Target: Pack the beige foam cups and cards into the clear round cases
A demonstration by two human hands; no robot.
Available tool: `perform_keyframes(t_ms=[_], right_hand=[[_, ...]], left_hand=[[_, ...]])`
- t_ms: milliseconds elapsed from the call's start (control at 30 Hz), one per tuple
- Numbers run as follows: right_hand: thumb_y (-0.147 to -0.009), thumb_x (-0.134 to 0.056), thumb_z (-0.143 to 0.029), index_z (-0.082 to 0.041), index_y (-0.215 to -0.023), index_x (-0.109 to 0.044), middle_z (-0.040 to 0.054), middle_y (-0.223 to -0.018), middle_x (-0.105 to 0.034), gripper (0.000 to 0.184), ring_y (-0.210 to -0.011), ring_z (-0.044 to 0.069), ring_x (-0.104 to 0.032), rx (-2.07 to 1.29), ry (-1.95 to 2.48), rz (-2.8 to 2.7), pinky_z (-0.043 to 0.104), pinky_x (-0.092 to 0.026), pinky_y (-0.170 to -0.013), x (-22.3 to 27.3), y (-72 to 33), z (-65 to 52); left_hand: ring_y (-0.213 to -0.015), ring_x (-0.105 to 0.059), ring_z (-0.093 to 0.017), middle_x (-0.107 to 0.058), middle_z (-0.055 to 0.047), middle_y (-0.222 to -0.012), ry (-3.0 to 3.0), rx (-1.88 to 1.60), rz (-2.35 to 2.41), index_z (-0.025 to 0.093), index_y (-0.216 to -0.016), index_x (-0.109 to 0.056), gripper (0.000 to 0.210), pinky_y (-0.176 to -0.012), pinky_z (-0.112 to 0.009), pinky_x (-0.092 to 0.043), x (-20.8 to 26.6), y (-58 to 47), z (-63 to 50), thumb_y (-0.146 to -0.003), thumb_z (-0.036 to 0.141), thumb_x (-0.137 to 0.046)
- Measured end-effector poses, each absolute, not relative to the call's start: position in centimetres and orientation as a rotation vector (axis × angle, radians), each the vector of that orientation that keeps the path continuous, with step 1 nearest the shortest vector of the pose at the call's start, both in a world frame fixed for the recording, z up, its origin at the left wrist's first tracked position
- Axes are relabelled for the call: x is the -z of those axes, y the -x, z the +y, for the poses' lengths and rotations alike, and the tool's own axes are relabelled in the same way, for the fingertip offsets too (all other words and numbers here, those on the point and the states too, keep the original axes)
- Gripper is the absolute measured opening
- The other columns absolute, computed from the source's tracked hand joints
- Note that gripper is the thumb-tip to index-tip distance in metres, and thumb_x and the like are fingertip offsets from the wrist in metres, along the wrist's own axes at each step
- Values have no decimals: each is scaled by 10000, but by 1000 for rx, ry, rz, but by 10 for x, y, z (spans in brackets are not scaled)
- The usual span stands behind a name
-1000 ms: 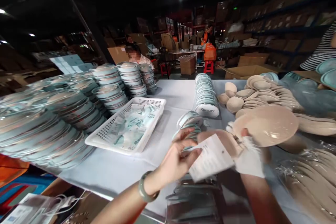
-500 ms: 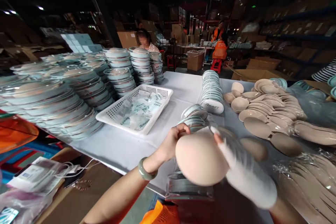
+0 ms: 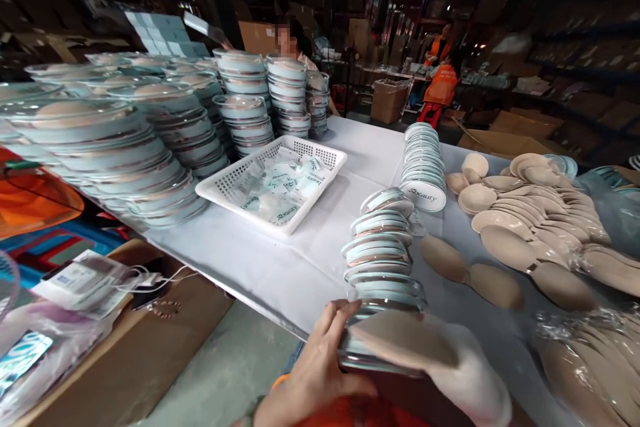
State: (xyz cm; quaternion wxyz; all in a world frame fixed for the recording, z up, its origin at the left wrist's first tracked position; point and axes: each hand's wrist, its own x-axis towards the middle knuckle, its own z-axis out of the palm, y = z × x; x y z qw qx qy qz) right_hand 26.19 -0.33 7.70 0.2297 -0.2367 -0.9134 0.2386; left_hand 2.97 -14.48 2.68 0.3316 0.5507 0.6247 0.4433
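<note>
My right hand (image 3: pixel 473 373), in a white glove, holds a beige bra cup (image 3: pixel 405 335) tilted over the near end of a leaning row of round pale-blue boxes (image 3: pixel 383 253). The glove's fingers are mostly hidden behind the cup. My bare left hand (image 3: pixel 323 363) grips the left side of the nearest round box (image 3: pixel 377 361), thumb below and fingers over its edge. This box lies partly under the cup. To the right, a joined pair of bra cups (image 3: pixel 445 259) lies on the white tablecloth (image 3: pixel 260 273).
A white basket (image 3: pixel 287 223) of printed packets stands left of the row. Tall stacks of lidded boxes (image 3: pixel 150 173) fill the table's left. Another row of boxes (image 3: pixel 424 170) and piled bra cups (image 3: pixel 540 207) lie right. A person (image 3: pixel 293 47) sits beyond the stacks.
My right hand has lowered the bra cup and tilted it flatter over the nearest box. My left hand has left the cup and moved down to the box. The view has shifted.
</note>
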Motion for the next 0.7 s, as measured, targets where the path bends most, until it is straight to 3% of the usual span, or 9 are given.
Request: perform_keyframes(t_ms=[67,100,233,333,400,467,567,633,700], right_hand=[[-949,-570,-254,-212,-863,-697,-2,-756,-728,159,-679,176,-732,-720,514,-2804,210,-535,-536,-79,-258,-1],[-902,-596,-191,-218,-854,-679,-12,-709,-704,100,-623,188,-713,-537,483,-2959,239,-476,-494,-81,-255,0],[-736,-551,50,-194,-890,-680,13,-615,-668,316,-500,232,-669,338,553,-3300,307,-161,-432,-89,-232,-2],[-766,-607,12,-204,-951,-682,17,-730,-721,294,-566,238,-703,167,482,-3409,335,-68,-449,-94,-219,-11],[-719,-675,-33,-240,-919,-676,-20,-667,-694,287,-492,221,-662,40,522,-3344,338,-42,-418,-99,-227,-15],[-749,-718,-134,-265,-765,-633,-50,-536,-602,157,-400,192,-581,-21,604,-3194,328,-95,-367,-106,-249,-12],[-959,-620,-330,-270,-764,-608,-46,-609,-637,204,-506,139,-619,-79,655,-2707,254,-414,-466,-110,-283,14],[-1047,-491,-435,-279,-1142,-651,9,-957,-755,243,-859,142,-730,-169,697,-2341,211,-553,-788,-100,-286,36],[-1045,-358,-611,-260,-1551,-392,114,-1466,-576,617,-1345,221,-575,-422,761,-2188,319,-504,-1090,-80,-269,50]], left_hand=[[-1275,-550,-384,-524,-180,-1326,-1401,-1160,1667,211,-1419,-499,865,-1112,-554,-470,-5,-41,-142,-719,551,-876],[-1256,-553,-372,-516,-173,-1303,-1398,-1163,1655,204,-1401,-502,819,-1100,-544,-479,3,-46,-140,-742,528,-865],[-1252,-513,-352,-458,-154,-1273,-1433,-1208,1594,209,-1373,-473,725,-1091,-533,-474,18,-55,-141,-784,413,-842],[-1267,-491,-349,-430,-154,-1285,-1469,-1272,1604,223,-1365,-449,637,-1086,-540,-465,27,-57,-147,-834,315,-789],[-1288,-478,-352,-428,-156,-1306,-1501,-1276,1596,235,-1359,-453,615,-1079,-532,-470,31,-55,-150,-841,287,-781],[-1267,-502,-349,-454,-151,-1286,-1511,-1274,1591,234,-1342,-470,603,-1061,-521,-489,31,-52,-149,-831,275,-788],[-1294,-511,-384,-465,-175,-1315,-1529,-1255,1668,234,-1353,-475,664,-1053,-554,-503,24,-44,-143,-794,299,-826],[-1454,-362,-478,-347,-238,-1503,-1636,-1207,1723,259,-1477,-396,911,-1090,-636,-460,21,-40,-138,-728,402,-894],[-1547,-116,-555,-113,-263,-1668,-1808,-1182,1744,293,-1607,-235,1186,-1130,-749,-347,24,-40,-131,-669,515,-926]])
